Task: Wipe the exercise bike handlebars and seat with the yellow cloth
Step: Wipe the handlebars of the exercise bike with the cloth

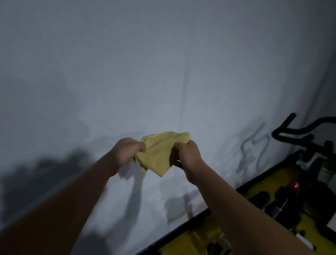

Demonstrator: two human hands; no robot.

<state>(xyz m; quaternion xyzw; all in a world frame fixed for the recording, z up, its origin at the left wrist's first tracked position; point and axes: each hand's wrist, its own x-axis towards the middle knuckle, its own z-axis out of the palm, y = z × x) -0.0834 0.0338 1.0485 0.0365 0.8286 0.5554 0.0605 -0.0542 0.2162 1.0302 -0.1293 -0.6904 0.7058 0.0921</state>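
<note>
Showing both grips on one item: the left hand [128, 150] pinches the left edge of the yellow cloth [159, 151] between curled fingers and thumb, and the right hand [187, 154] clenches its right edge, knuckles turned toward the camera. Both forearms reach forward from the lower corners of the view, so the cloth hangs in mid-air between the two hands, in front of a pale wall [130, 53]. The cloth is soft, matte and mustard-yellow; it is bunched and creased along its top, with a rounded fold rising above the right hand and a loose pointed corner drooping below and between the hands. It touches nothing but the hands. Dark shadows of the arms and cloth fall on the wall below and to the left. Well apart, at the right edge, stands the exercise bike [299, 191]: its black curved handlebars [318, 133] rise at the upper right, a small red knob [294, 185] sits on the frame beneath them, and yellow and black parts run toward the lower right. The seat cannot be made out.
</note>
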